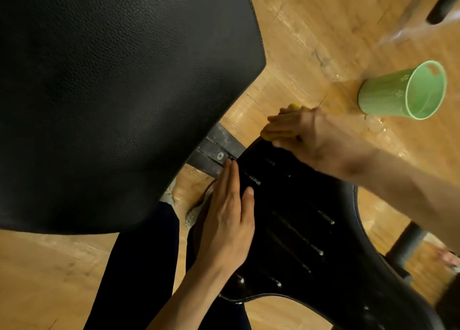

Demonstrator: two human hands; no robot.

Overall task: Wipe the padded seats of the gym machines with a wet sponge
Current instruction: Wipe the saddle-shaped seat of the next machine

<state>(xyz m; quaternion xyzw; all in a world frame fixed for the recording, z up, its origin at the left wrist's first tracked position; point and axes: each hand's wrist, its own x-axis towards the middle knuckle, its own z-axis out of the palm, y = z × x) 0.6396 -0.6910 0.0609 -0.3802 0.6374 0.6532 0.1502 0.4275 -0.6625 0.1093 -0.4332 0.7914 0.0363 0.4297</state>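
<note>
At the wet black seat's (298,217) far edge, right hand (306,133) clutches a yellow sponge (267,134); left hand (229,220) rests flat, fingers straight.

Backrest pad (112,93) overhangs left; floor (311,43) (green bucket (403,90) aside) lies open.

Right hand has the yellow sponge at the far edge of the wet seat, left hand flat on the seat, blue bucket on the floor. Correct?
Not quite: the bucket is green, not blue, per the head view. The right hand does hold the yellow sponge at the wet seat's far edge, left hand flat on it.
</note>
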